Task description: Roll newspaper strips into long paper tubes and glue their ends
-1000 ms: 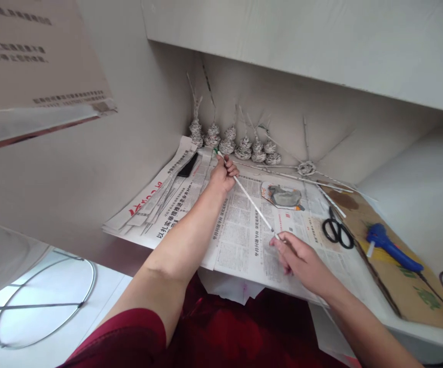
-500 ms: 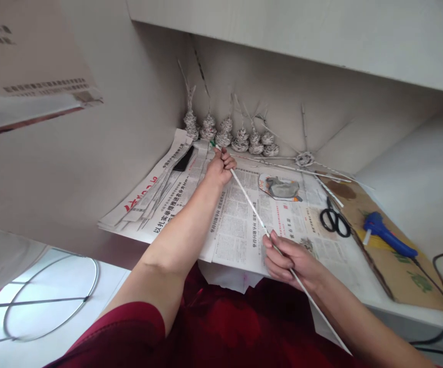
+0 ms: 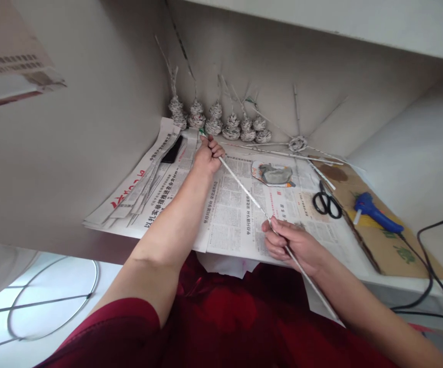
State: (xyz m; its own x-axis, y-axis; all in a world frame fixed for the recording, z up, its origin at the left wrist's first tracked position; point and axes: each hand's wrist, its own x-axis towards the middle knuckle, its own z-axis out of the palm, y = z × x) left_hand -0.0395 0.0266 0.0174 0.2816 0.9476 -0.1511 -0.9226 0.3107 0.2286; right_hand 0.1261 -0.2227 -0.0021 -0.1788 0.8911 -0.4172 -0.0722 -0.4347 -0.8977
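- Two-handed, held one rod (image 3: 240, 183) aslant
- Clamped fingers of left hand (image 3: 208, 154) on it, eleven o'clock
- Clamped fingers of right hand (image 3: 291, 244) on it, four o'clock

Paper rod (image 3: 240, 183) looks matt, smooth. Gourd-shaped coils (image 3: 214, 122): paper-like, rough, ridged. Newspaper sheets (image 3: 227, 220): matt. Board (image 3: 388, 250): matt cardboard. Glue gun (image 3: 377, 212): smooth plastic.

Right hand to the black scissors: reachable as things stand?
Probably yes. The scissors lie just beyond the right hand, handles uncovered, with only flat newspaper between. The catch: that hand is closed on a thin pale stick, so it would likely need to let go first.
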